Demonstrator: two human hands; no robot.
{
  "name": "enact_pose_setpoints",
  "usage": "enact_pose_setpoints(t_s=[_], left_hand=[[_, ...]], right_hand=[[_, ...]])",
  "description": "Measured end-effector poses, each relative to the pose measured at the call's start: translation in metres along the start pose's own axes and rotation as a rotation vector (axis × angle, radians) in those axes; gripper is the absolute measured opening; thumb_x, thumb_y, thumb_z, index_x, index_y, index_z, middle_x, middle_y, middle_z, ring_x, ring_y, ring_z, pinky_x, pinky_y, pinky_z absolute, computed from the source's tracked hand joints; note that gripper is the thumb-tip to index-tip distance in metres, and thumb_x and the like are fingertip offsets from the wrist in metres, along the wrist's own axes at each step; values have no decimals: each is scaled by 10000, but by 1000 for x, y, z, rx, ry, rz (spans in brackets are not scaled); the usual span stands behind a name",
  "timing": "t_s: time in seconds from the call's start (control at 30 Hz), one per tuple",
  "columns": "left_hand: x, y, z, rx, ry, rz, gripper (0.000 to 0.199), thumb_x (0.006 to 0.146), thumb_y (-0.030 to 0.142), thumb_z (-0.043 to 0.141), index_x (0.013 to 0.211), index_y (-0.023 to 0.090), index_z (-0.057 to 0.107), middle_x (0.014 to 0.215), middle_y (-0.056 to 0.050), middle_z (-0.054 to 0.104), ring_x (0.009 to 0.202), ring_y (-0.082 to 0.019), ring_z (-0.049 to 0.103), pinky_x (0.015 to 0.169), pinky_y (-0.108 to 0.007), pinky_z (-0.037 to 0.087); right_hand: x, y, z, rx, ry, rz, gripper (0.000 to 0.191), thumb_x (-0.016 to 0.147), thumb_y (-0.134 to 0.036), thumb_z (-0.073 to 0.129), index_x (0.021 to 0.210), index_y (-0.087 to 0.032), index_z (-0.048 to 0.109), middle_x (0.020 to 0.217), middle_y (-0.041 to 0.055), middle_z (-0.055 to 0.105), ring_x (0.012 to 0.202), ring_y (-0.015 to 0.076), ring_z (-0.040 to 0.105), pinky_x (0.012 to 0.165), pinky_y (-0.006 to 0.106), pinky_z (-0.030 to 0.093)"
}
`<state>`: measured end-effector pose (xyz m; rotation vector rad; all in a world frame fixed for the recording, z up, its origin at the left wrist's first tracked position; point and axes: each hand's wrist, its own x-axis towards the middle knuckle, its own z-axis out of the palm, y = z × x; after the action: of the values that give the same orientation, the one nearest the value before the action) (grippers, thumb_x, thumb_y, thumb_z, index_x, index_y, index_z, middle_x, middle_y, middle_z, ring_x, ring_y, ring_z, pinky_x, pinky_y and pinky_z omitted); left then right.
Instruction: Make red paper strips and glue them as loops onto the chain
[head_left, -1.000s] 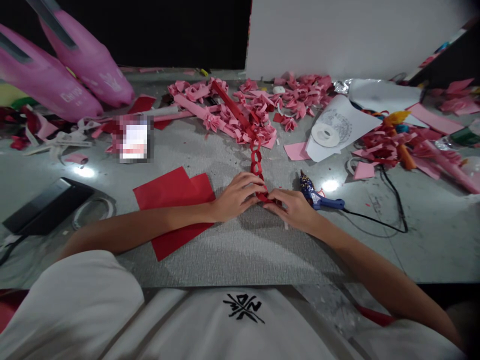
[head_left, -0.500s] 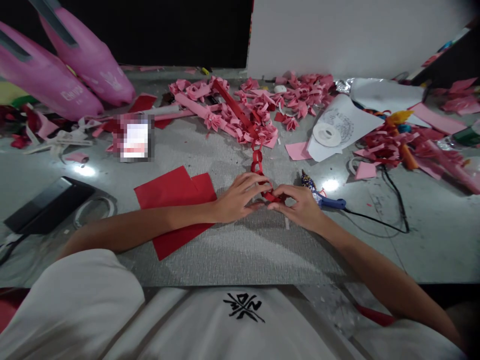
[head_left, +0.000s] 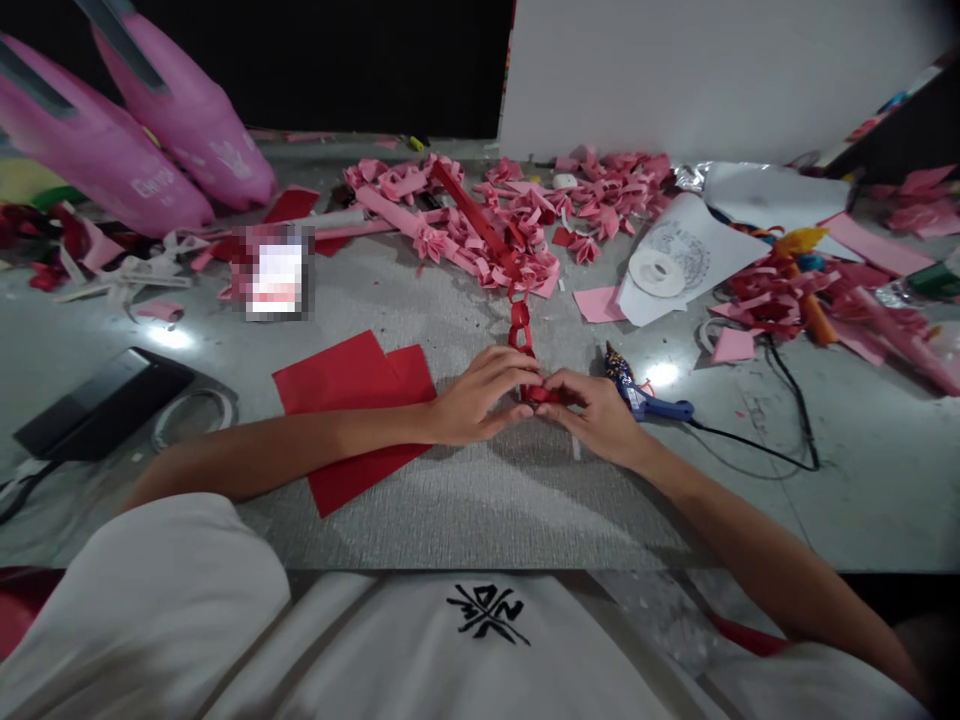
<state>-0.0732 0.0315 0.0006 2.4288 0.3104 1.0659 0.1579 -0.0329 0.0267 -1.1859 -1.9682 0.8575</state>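
A red paper chain (head_left: 519,326) runs from the pink pile down to my hands at the middle of the table. My left hand (head_left: 480,400) curves over its near end, thumb and fingers closing on the last red loop. From the other side, my right hand (head_left: 596,410) pinches the same loop between thumb and fingers. Part of the loop is hidden behind the fingertips. Under my left forearm lie red paper sheets (head_left: 352,380). Just right of my right hand rests a blue glue gun (head_left: 660,407) on its side, its nozzle pointing away from me.
Pink paper flowers and strips (head_left: 600,195) are heaped along the back. A ribbon spool (head_left: 656,272) sits on white paper at the right. Two pink bottles (head_left: 217,140) stand at back left, above a black box-shaped device (head_left: 97,405). The glue gun's cord (head_left: 757,448) curls rightward.
My left thumb has moved in toward the loop, and my right fingers have shifted slightly on it. The loop is turned a little between my hands. The camera view has shifted slightly.
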Motion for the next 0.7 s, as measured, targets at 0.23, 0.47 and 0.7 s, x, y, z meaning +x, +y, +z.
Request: enact_pose_setpoints(t_s=[0.23,0.47,0.7], left_hand=[[1,-1,0,1,-99,-45,281,1061,442,531,964,196,625,1256,-131,613,1265,-272,481,1104,-474,444],[5,-1,-1,-81,-112,-133,202,1073,300,478,950,200,605,1215,-118,628,1210,-252,495,1094,-469,443],[8,0,-5,-135,-120,-200,296,1095,346,411,876,208,555,1191,-112,641,1193,-244,511,1081,-441,437]], right_hand=[[-4,2,8,-327,7,-267,145,1028,-346,629,1100,-224,596,946,36,703,802,161,688,753,292,575],[-4,-2,6,-675,14,-453,139,1067,-231,539,1197,-197,575,1036,79,743,923,185,747,716,285,605],[-7,-1,1,-810,129,-636,231,1013,-114,607,1234,-183,615,1159,75,789,960,171,779,774,274,630]])
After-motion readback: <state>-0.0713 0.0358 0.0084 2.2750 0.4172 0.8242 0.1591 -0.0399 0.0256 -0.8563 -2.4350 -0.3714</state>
